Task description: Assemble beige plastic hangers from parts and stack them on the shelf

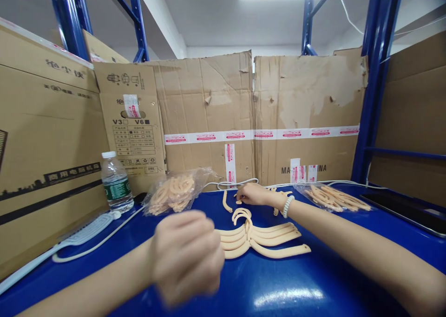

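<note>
My left hand (pixel 190 259) is in the near left, blurred and closed into a fist; what it holds, if anything, is hidden. Farther back, my right hand (pixel 253 194) reaches down among small peach plastic pieces (pixel 239 202), its fingers bent together over them. A white bead bracelet (pixel 287 206) circles that wrist. Between the hands lies a stack of peach plastic clothes hangers (pixel 275 236), hooks pointing away and curved arms spread to both sides. My left fist partly covers their left ends. A loose curved hanger arm (pixel 226 202) rests left of my right hand.
Clear bags of peach parts lie at the back left (pixel 174 194) and back right (pixel 336 198). A water bottle (pixel 116 182) and a pale hairbrush (pixel 87 229) are on the left. A dark phone-like slab (pixel 409 211) lies right. Cardboard (pixel 209 113) walls the blue table's (pixel 278 280) back.
</note>
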`<move>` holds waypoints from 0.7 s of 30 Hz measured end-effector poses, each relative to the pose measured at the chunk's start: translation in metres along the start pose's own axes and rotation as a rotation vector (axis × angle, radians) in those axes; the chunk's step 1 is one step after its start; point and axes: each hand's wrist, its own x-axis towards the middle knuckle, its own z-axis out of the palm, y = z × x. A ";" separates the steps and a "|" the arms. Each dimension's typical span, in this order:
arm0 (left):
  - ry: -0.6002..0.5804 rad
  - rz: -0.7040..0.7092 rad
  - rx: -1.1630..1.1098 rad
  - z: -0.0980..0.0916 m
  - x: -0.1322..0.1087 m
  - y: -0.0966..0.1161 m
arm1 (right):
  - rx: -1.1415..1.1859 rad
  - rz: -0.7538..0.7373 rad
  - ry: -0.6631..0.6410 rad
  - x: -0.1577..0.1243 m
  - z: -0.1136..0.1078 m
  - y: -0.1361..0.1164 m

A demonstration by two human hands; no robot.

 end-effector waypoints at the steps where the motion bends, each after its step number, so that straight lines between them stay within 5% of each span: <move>1: 0.001 0.070 0.079 0.010 0.012 -0.013 | 0.013 0.006 0.042 -0.002 -0.003 0.002; 3: -0.025 0.159 0.275 0.031 0.030 -0.040 | 0.045 0.030 0.148 -0.006 -0.011 0.006; 6: -0.211 0.001 0.345 0.059 0.041 -0.071 | 0.097 0.085 0.324 -0.014 -0.026 0.006; 11: -0.438 -0.067 0.351 0.087 0.038 -0.092 | 0.419 0.244 0.627 -0.035 -0.043 -0.023; 21: -0.641 -0.071 0.313 0.111 0.042 -0.103 | 1.190 0.571 0.610 -0.073 -0.052 -0.103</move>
